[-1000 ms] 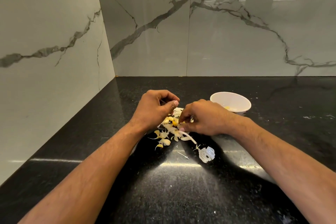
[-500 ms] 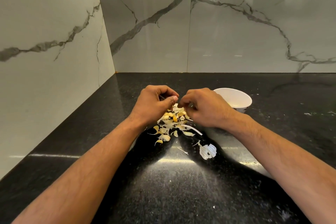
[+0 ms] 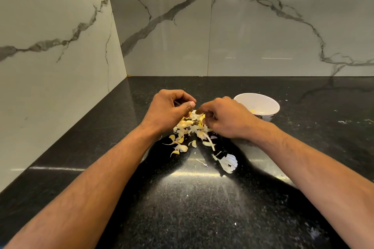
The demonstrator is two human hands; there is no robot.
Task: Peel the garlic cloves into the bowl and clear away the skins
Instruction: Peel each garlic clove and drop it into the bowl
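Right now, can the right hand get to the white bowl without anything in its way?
Probably yes. The right hand is just beside the white bowl, which stands open-topped on the black counter with nothing between them. The skins pile lies on the hand's other side, out of the way.

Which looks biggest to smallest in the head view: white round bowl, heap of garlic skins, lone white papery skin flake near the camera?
1. Heap of garlic skins, widest spread.
2. White round bowl, partly behind the right hand.
3. Lone white papery skin flake, though nearest the camera.

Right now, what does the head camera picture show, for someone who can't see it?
Two hands, left and right, work above a pile of garlic skins on a black countertop. A white bowl sits right of them.
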